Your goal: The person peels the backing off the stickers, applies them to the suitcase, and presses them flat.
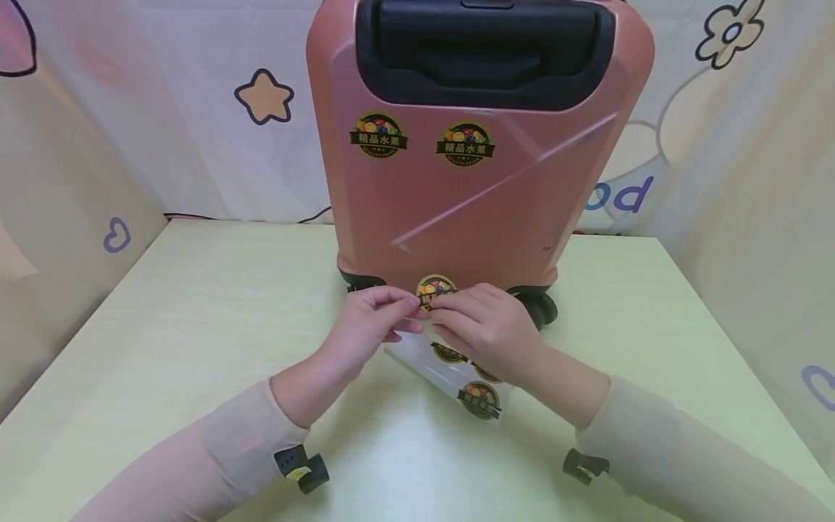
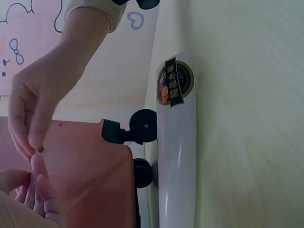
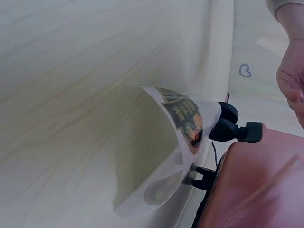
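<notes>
Both hands meet in front of the lower part of a pink suitcase (image 1: 457,210) that stands upright. My left hand (image 1: 359,326) pinches the left edge of a round black and gold fruit sticker (image 1: 435,288) between thumb and forefinger. My right hand (image 1: 492,330) pinches the same sticker from the right, its fingertips covering that side. Below the hands lies a white backing sheet (image 1: 424,366) with several more stickers on it, partly hidden by the right hand. In the right wrist view the sheet (image 3: 142,190) curls up from the table.
Two matching stickers, a left one (image 1: 378,135) and a right one (image 1: 465,144), sit on the suitcase below its black handle recess (image 1: 483,90). Dark wheels (image 1: 538,308) stand on the pale table (image 1: 196,304). Behind hangs a patterned curtain (image 1: 215,167).
</notes>
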The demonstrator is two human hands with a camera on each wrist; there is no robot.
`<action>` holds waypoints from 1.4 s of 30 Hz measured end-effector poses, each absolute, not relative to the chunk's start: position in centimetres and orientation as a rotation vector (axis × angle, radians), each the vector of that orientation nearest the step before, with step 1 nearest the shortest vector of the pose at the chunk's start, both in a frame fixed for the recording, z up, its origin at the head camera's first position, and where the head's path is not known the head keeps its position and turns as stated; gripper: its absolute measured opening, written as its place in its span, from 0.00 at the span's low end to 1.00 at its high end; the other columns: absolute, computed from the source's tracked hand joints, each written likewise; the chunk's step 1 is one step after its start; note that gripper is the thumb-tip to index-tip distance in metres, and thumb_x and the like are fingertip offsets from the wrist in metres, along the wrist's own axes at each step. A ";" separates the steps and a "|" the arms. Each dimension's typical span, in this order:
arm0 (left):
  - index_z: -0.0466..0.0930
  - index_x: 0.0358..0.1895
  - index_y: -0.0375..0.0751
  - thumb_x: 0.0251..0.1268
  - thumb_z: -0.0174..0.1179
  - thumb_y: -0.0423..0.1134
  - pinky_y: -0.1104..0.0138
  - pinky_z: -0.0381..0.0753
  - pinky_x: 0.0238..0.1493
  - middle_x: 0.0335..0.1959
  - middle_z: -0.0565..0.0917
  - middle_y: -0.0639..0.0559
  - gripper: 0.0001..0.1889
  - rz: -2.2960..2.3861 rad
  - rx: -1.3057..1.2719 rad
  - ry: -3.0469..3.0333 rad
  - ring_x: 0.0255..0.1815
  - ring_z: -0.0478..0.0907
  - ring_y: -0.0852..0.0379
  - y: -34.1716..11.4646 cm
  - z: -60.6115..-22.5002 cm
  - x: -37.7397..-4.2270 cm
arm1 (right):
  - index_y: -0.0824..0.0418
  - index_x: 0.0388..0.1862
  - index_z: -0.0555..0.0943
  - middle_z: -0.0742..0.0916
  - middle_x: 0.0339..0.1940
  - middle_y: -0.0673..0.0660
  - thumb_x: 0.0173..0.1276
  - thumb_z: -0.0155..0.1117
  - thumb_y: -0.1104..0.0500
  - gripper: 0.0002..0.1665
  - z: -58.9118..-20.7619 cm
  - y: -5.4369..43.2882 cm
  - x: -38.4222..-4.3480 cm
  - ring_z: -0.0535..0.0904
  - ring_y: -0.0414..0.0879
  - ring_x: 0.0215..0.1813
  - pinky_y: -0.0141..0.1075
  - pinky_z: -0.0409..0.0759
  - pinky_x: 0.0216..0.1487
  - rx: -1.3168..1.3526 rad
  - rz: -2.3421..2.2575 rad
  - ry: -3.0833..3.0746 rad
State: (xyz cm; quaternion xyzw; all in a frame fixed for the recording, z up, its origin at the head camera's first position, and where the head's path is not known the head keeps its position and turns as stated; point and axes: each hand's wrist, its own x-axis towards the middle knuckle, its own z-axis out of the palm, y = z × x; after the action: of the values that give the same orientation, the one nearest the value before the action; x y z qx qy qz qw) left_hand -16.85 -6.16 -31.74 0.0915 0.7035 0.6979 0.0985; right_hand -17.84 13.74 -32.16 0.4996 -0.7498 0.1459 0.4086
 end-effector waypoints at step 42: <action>0.60 0.67 0.37 0.60 0.62 0.44 0.61 0.60 0.62 0.65 0.63 0.47 0.34 2.119 0.702 3.195 0.64 0.58 0.59 -9.8 -28.0 -22.0 | 0.66 0.35 0.82 0.77 0.21 0.52 0.65 0.62 0.64 0.05 -26.3 12.6 -20.7 0.67 0.42 0.23 0.29 0.66 0.25 0.726 1.360 -2.153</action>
State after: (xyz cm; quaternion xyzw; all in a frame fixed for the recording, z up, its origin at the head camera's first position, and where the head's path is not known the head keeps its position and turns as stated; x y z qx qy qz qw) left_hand -22.01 -9.80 -28.03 0.1673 0.7618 0.5054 -0.3691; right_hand -20.72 12.56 -26.32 0.2658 -0.7885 0.4979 0.2444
